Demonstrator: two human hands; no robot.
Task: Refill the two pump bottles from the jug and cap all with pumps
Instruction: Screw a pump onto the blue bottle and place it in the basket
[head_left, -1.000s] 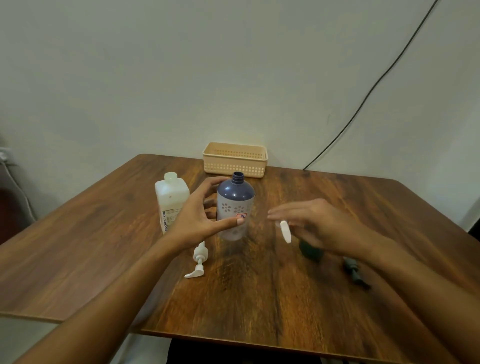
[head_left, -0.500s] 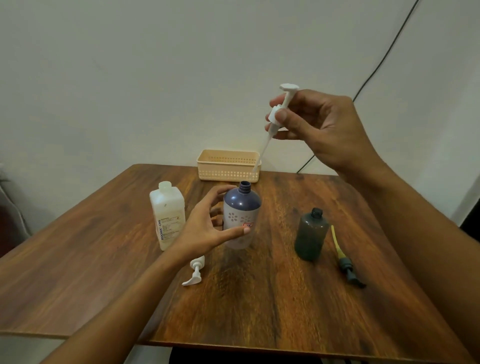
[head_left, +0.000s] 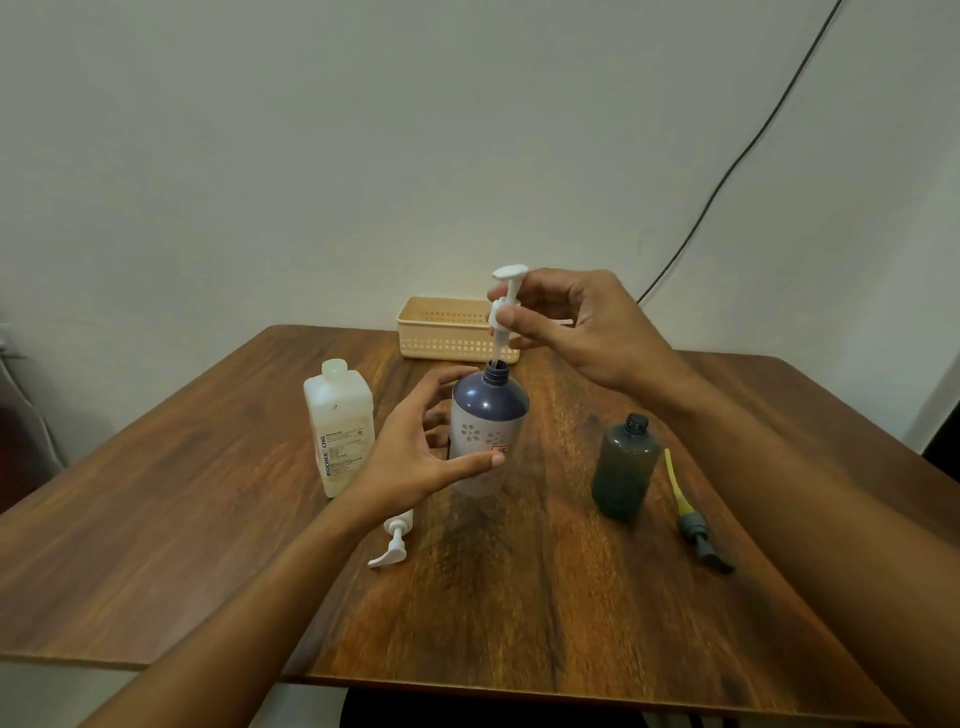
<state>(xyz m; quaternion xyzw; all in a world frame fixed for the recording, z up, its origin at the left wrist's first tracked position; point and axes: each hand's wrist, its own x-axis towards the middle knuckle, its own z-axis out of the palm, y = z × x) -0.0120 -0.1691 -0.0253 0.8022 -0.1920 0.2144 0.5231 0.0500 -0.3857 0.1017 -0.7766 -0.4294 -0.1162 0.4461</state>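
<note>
A purple and white bottle (head_left: 485, 415) with a flower print stands upright in the middle of the table. My left hand (head_left: 415, 457) curls around its left side, thumb across the front. My right hand (head_left: 576, 327) pinches a white pump (head_left: 504, 301) above the bottle, and the pump's tube reaches down into the open neck. The white square jug (head_left: 340, 426) stands uncapped to the left. A dark green bottle (head_left: 623, 467) stands open to the right, with its dark pump and yellow tube (head_left: 691, 514) lying beside it. Another white pump (head_left: 392, 540) lies below my left wrist.
A beige plastic basket (head_left: 441, 332) sits at the far edge of the wooden table (head_left: 519, 597) against the wall. A black cable (head_left: 737, 156) runs down the wall at the right.
My right hand picked the white pump up from the table, raised it high, then lowered it so its tube enters the purple bottle's neck. My left hand stayed on the bottle.
</note>
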